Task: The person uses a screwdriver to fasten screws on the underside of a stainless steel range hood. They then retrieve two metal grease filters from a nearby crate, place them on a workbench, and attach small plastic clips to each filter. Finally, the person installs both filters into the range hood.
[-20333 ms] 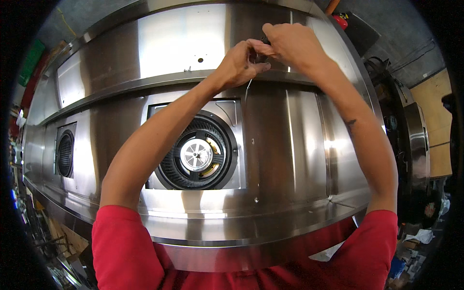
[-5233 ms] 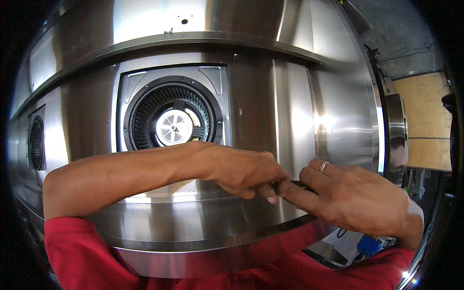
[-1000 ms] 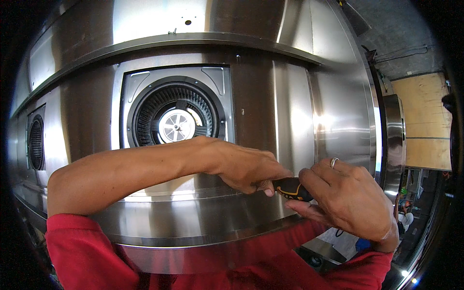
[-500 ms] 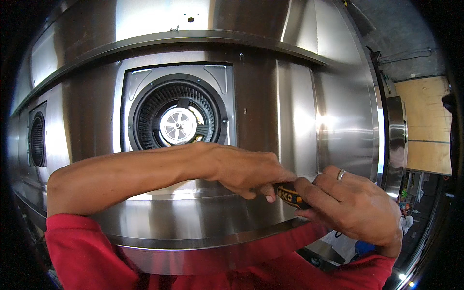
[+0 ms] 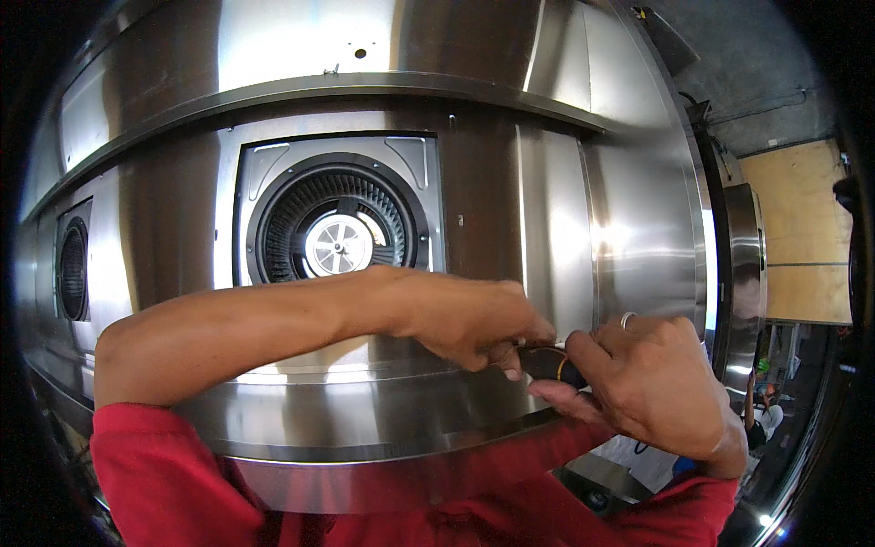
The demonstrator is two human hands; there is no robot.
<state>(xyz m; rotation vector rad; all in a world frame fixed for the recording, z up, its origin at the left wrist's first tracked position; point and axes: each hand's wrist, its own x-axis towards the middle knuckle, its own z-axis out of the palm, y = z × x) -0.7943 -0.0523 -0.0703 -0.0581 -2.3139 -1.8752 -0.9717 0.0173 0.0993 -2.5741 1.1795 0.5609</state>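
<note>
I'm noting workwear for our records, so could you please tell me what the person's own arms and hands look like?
The left hand and right hand are both ungloved. A slim silver-coloured ring sits on a finger of the right. Both sleeves are red; the left one is short.

Open room beyond the hands (image 5: 656, 387), right of the fan (image 5: 338, 244), left forearm (image 5: 237, 321) across its bottom

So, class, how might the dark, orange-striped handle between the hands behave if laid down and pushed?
The handle might roll, since its visible side looks rounded. It's probably stiff: its exposed part shows no sag.
</note>
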